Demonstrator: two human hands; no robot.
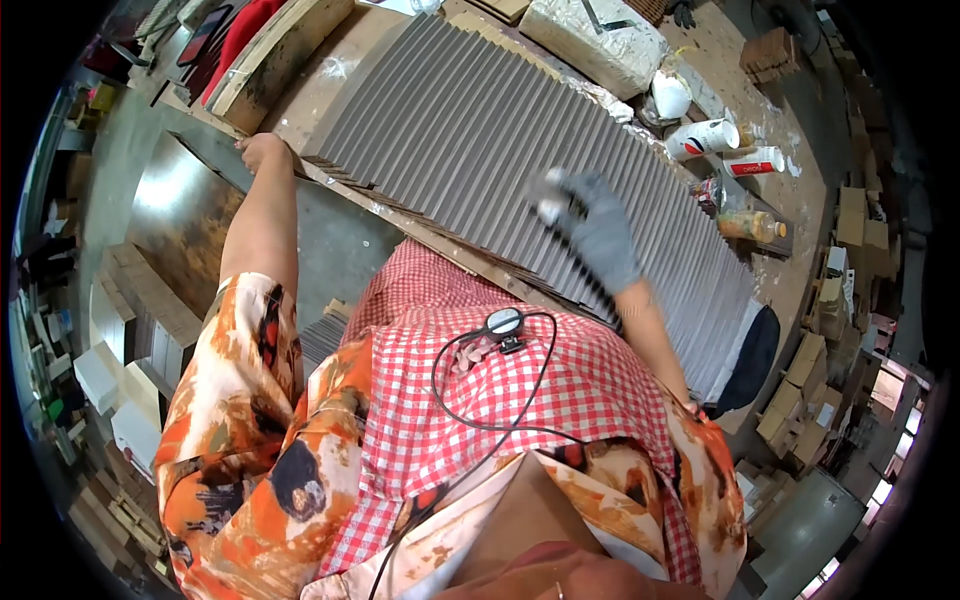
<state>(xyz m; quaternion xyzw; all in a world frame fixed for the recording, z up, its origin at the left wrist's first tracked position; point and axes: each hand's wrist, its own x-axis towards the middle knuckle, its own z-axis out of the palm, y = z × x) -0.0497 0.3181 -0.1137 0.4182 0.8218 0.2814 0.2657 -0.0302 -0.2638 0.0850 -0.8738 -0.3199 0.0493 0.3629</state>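
A person's bare left hand rests at the edge of a worktable, its grip unclear, while the grey-gloved right hand, too blurred to tell open from closed, is over grey sheets spread there in a long, overlapping row.

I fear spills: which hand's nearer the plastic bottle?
Right. The right hand is left of the plastic bottle; the left hand is farther left, at the table edge.

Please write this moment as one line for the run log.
left hand: at edge of brown wooden table | grey-gloved right hand: over overlapping grey flat strips | right grasp: unclear, motion blur
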